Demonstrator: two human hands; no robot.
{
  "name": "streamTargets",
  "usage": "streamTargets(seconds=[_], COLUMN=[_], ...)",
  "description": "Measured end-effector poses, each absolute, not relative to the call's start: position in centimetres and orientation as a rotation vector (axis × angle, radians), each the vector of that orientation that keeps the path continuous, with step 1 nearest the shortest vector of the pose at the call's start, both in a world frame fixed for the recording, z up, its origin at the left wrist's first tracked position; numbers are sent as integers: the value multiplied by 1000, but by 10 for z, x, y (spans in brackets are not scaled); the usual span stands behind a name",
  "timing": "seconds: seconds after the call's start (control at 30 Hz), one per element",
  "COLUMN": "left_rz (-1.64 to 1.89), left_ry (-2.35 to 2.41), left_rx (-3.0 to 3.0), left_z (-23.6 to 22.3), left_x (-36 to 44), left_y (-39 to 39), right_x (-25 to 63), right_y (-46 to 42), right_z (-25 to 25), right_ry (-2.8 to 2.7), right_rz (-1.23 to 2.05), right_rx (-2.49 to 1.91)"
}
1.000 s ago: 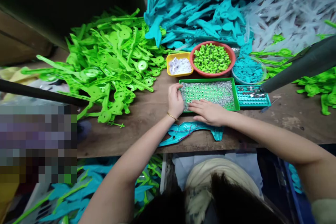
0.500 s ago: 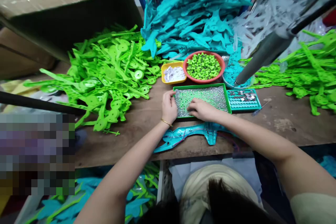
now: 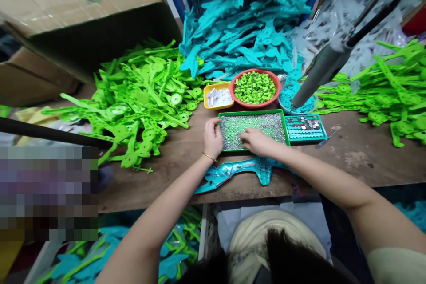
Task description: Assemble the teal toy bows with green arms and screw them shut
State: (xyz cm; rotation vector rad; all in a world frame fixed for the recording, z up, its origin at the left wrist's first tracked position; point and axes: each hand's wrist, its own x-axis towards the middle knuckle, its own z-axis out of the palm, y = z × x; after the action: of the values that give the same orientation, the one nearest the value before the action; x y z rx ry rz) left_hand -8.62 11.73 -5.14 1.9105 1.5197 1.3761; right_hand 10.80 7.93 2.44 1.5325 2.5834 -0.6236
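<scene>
A green tray (image 3: 253, 113) holds a layer of small silvery metal pieces that look like screws (image 3: 271, 125), thinner near its middle. My left hand (image 3: 212, 136) is closed on the tray's left rim, fingers curled at its upper corner. Over the middle of the tray, my right hand (image 3: 256, 141) is bent down with its fingertips pinched together among the metal pieces. Whatever is between those fingertips is hidden. A turquoise plastic shell (image 3: 229, 173) with thin reddish wires lies along the table just below the tray, partly under my right forearm.
Behind the tray stand a yellow dish (image 3: 218, 96) of white pieces, a red bowl (image 3: 255, 88) of green bits and a bowl of turquoise parts (image 3: 297, 97). A turquoise tray (image 3: 306, 128) sits right. Green parts (image 3: 149, 93) pile left; a grey tool (image 3: 321, 71) hangs right.
My right fingertips have shifted slightly and drawn closer together over the metal pieces. My left hand stays at the tray's left edge. The camera view has tilted a little.
</scene>
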Motion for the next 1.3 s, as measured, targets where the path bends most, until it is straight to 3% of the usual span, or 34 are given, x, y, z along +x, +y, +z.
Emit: streamTargets(seconds=[0.13, 0.33, 0.63, 0.87, 1.13, 1.3], left_rz=[1354, 1352, 1343, 1343, 1350, 1352], left_ry=[1517, 1518, 1536, 1524, 1497, 1505], left_rx=[1905, 1894, 1892, 1842, 1857, 1834], left_z=[-50, -49, -48, -51, -51, -52], left_x=[-86, -86, -85, -86, -86, -86], left_y=[117, 116, 116, 117, 116, 116], right_x=[120, 184, 120, 183, 121, 159], right_y=[90, 105, 107, 110, 96, 100], right_z=[30, 41, 40, 39, 35, 37], right_ry=[2602, 2385, 2487, 2374, 2490, 2436], right_rz=[-658, -593, -773, -532, -838, -759], right_rx=[1409, 1587, 1327, 1487, 1371, 1350])
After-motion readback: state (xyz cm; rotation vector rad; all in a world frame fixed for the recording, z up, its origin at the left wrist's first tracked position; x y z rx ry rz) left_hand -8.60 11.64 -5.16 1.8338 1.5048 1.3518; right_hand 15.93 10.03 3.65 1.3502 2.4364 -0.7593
